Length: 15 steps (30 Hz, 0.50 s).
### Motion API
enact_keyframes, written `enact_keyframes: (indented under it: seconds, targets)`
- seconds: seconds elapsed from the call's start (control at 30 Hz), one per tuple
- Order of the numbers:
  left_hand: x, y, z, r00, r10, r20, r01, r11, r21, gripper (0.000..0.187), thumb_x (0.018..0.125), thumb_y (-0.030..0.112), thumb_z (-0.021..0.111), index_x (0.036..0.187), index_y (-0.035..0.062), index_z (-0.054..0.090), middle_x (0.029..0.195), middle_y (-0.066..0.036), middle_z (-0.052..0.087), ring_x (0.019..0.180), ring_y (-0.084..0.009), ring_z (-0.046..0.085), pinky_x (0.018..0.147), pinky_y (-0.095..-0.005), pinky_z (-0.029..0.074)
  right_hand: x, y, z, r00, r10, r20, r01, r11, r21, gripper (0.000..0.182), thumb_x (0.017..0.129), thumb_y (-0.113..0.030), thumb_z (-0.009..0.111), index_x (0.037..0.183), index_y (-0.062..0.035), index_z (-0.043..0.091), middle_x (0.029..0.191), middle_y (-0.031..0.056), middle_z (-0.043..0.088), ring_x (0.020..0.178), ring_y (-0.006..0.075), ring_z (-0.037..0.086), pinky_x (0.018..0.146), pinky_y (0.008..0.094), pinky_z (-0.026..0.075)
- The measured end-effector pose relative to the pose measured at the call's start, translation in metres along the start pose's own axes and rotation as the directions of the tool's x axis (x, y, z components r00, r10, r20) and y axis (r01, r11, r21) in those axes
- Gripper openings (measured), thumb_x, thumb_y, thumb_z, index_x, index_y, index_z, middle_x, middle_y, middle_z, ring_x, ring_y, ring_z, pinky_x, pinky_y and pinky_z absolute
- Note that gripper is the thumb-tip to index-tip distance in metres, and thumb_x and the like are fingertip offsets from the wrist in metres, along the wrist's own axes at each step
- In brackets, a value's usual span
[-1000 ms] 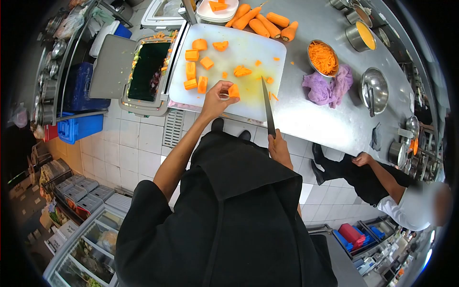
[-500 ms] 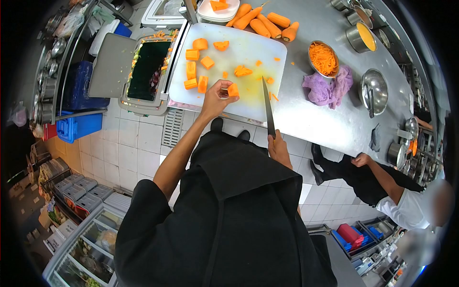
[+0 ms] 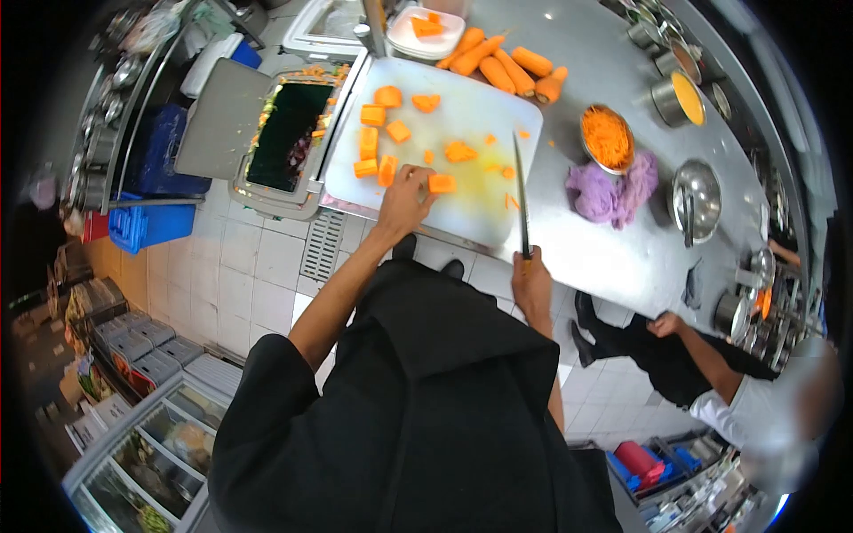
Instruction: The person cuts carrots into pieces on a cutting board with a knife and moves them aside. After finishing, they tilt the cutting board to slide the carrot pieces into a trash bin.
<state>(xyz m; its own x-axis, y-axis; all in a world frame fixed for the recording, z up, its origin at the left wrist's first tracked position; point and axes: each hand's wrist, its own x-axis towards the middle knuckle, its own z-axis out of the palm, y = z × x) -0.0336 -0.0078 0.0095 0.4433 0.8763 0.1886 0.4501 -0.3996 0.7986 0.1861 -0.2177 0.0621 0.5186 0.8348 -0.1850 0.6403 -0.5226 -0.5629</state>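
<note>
My left hand [image 3: 407, 202] is over the near edge of the white cutting board [image 3: 480, 105], its fingers bent and drawn together. An orange carrot block [image 3: 442, 183] lies on the board right beside its fingertips; whether they grip it is unclear. My right hand [image 3: 533, 282] is closed on the handle of a long knife [image 3: 522, 209], whose blade points away from me over the board's right edge. More carrot chunks [image 3: 369, 140] stand on the left part of the board, with a cut piece [image 3: 460, 151] and small scraps on the yellow-stained middle.
Whole peeled carrots [image 3: 498, 75] lie behind the board. To the right are a bowl of carrot shreds [image 3: 607, 138], a purple cloth [image 3: 597, 194] and a steel bowl [image 3: 702, 191]. A bin [image 3: 289, 142] stands at the left; another person [image 3: 711, 355] stands at the right.
The carrot block that was held up in my left hand is now down on the board. My right hand and the knife have moved to the right, and the blade is more upright in view.
</note>
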Motion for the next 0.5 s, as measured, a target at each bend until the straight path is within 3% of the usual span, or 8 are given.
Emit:
enact_keyframes:
  seconds: [0.03,0.07,0.13,0.2,0.27,0.37,0.43,0.5]
  targets:
    - [-0.001,0.001,-0.004,1.0,0.023,-0.004,-0.022,0.985,0.173,0.051,0.079,0.016,0.088,0.124,0.011,0.065,0.114,-0.011,0.061,0.086,-0.0222,0.068,0.078,-0.0345,0.057,0.023,0.006,-0.001,0.989,-0.105,-0.105,0.1,0.994,-0.053,0.029,0.101,-0.024,0.062,0.119,-0.0022,0.056,0.099,0.0268,0.069,0.086,0.0478,0.069,0.071,0.0542,0.055]
    - [-0.001,0.012,-0.012,0.999,0.021,-0.025,-0.016,0.982,0.186,0.051,0.079,0.016,0.088,0.124,0.011,0.065,0.114,-0.011,0.061,0.086,-0.0222,0.068,0.078,-0.0345,0.057,0.047,-0.003,-0.013,0.968,-0.211,-0.136,0.198,0.975,-0.099,0.032,0.1,-0.024,0.062,0.124,-0.0036,0.054,0.107,0.0238,0.067,0.088,0.0466,0.069,0.071,0.0535,0.056]
    - [0.009,0.04,-0.035,0.994,-0.105,0.016,0.105,0.994,0.043,0.048,0.082,0.019,0.086,0.126,0.0138,0.066,0.119,-0.012,0.058,0.085,-0.0227,0.065,0.074,-0.0352,0.056,0.109,-0.013,-0.022,0.943,-0.311,-0.114,0.282,0.935,-0.216,0.032,0.1,-0.022,0.06,0.128,-0.0066,0.053,0.106,0.0214,0.064,0.085,0.0448,0.068,0.07,0.0526,0.057]
    - [0.032,0.031,-0.056,0.993,-0.096,-0.065,0.098,0.995,0.036,0.042,0.086,0.021,0.083,0.123,0.0102,0.067,0.115,-0.012,0.06,0.086,-0.022,0.065,0.073,-0.0348,0.056,0.162,-0.027,-0.021,0.896,-0.437,-0.079,0.418,0.89,-0.181,0.034,0.098,-0.018,0.06,0.129,-0.0085,0.052,0.112,0.0212,0.062,0.09,0.0437,0.068,0.073,0.0513,0.057]
    - [0.075,0.0,-0.081,0.909,-0.026,-0.416,0.026,1.0,-0.005,0.038,0.088,0.02,0.081,0.121,0.0075,0.067,0.107,-0.013,0.063,0.083,-0.0233,0.065,0.071,-0.0336,0.055,0.209,-0.033,-0.008,0.878,-0.478,-0.024,0.47,0.871,-0.145,0.04,0.095,-0.015,0.064,0.132,-0.0088,0.05,0.114,0.0212,0.06,0.098,0.0431,0.067,0.081,0.0527,0.056]
    - [0.148,-0.047,-0.123,0.877,-0.116,-0.466,0.14,0.99,0.017,0.04,0.091,0.029,0.077,0.121,0.0061,0.065,0.108,-0.013,0.067,0.091,-0.0294,0.066,0.081,-0.0411,0.054,0.264,-0.038,0.011,0.832,-0.545,0.105,0.555,0.808,-0.196,0.047,0.091,-0.015,0.068,0.135,-0.0085,0.051,0.121,0.0227,0.06,0.11,0.0447,0.063,0.092,0.0542,0.051]
    - [0.196,-0.081,-0.135,0.875,-0.207,-0.437,0.259,0.964,0.062,0.043,0.091,0.031,0.075,0.124,0.006,0.063,0.115,-0.015,0.069,0.108,-0.0348,0.066,0.091,-0.047,0.052,0.277,-0.054,0.014,0.775,-0.63,0.054,0.63,0.765,-0.132,0.049,0.091,-0.015,0.069,0.136,-0.0085,0.052,0.125,0.0232,0.059,0.114,0.045,0.061,0.095,0.054,0.05]
    - [0.236,-0.113,-0.128,0.897,-0.191,-0.399,0.271,0.95,0.154,0.054,0.087,0.035,0.078,0.13,0.0063,0.061,0.117,-0.018,0.068,0.112,-0.0364,0.065,0.097,-0.0468,0.052,0.276,-0.068,0.008,0.733,-0.68,-0.03,0.677,0.733,-0.065,0.05,0.09,-0.015,0.071,0.137,-0.0068,0.055,0.133,0.0233,0.059,0.119,0.0446,0.059,0.101,0.0526,0.047]
